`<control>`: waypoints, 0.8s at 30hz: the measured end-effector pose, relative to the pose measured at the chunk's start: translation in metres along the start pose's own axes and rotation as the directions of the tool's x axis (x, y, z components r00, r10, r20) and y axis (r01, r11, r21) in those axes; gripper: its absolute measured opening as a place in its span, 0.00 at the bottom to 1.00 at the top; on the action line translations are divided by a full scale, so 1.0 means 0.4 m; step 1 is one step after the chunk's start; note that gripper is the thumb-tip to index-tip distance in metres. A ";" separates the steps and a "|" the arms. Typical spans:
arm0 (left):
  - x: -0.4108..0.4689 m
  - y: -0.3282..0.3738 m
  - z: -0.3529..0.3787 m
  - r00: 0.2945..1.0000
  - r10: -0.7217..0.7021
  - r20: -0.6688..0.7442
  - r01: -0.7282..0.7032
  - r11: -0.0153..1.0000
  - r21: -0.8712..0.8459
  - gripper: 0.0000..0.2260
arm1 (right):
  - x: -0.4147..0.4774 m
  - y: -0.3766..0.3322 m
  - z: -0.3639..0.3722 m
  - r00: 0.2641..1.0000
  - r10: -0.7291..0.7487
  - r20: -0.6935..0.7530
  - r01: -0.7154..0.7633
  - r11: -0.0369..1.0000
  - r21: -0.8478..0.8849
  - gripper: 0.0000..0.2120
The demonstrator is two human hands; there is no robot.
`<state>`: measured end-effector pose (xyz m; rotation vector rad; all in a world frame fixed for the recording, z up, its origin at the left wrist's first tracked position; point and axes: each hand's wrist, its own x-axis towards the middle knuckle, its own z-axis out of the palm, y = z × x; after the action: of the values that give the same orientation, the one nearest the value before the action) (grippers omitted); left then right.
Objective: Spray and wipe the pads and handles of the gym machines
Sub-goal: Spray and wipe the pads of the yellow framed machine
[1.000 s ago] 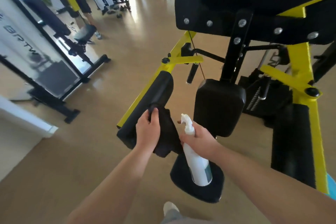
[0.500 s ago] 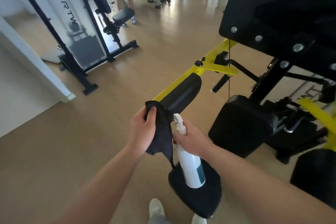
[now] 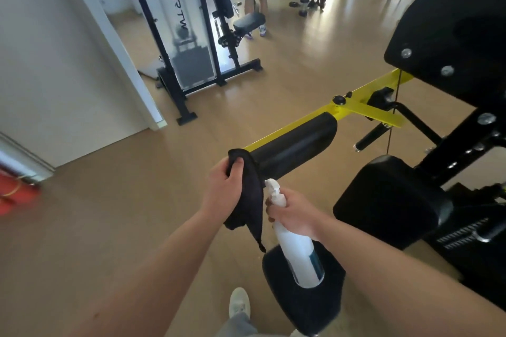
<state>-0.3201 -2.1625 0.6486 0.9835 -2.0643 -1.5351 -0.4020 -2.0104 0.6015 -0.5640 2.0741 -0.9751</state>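
Gripping a dark cloth (image 3: 247,200), the left hand (image 3: 223,189) sits at the near end of the long black pad (image 3: 294,143). The right hand (image 3: 294,213) is wrapped round the spray bottle (image 3: 299,250) beside it. Mid-job, I judge, with the square pad (image 3: 388,200) and the handle (image 3: 369,139) likely left.
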 end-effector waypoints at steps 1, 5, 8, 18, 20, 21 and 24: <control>-0.002 0.001 -0.003 1.000 -0.002 -0.009 0.002 1.000 0.002 0.11 | -0.002 0.003 0.003 1.000 0.004 -0.001 -0.004 1.000 -0.020 0.06; -0.009 0.006 -0.008 0.999 -0.020 -0.033 0.020 1.000 -0.003 0.11 | 0.008 0.023 -0.018 0.998 0.052 -0.020 -0.050 0.995 0.086 0.09; -0.012 0.004 -0.006 0.998 -0.018 -0.057 0.019 1.000 0.018 0.11 | 0.016 0.032 -0.042 0.996 0.088 -0.001 -0.087 0.988 0.124 0.10; -0.013 0.021 0.018 0.997 -0.029 -0.065 0.031 0.999 0.033 0.10 | 0.067 0.040 -0.125 0.976 0.093 -0.197 -0.030 0.952 0.304 0.09; -0.009 0.025 0.026 0.998 -0.025 -0.058 0.027 0.999 0.039 0.10 | 0.080 0.041 -0.149 0.958 0.110 -0.265 -0.041 0.966 0.254 0.10; -0.006 0.027 0.031 0.998 -0.020 -0.054 0.023 0.999 0.044 0.10 | 0.084 0.038 -0.162 0.953 0.108 -0.282 -0.041 0.972 0.233 0.11; 0.006 0.033 0.046 0.999 -0.008 -0.046 0.010 0.999 0.045 0.10 | 0.097 0.026 -0.193 0.970 0.049 -0.238 0.013 0.968 0.252 0.15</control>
<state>-0.3381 -2.1498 0.6547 1.0362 -2.0739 -1.4627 -0.4871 -1.9944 0.6083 -0.3047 2.1152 -1.3301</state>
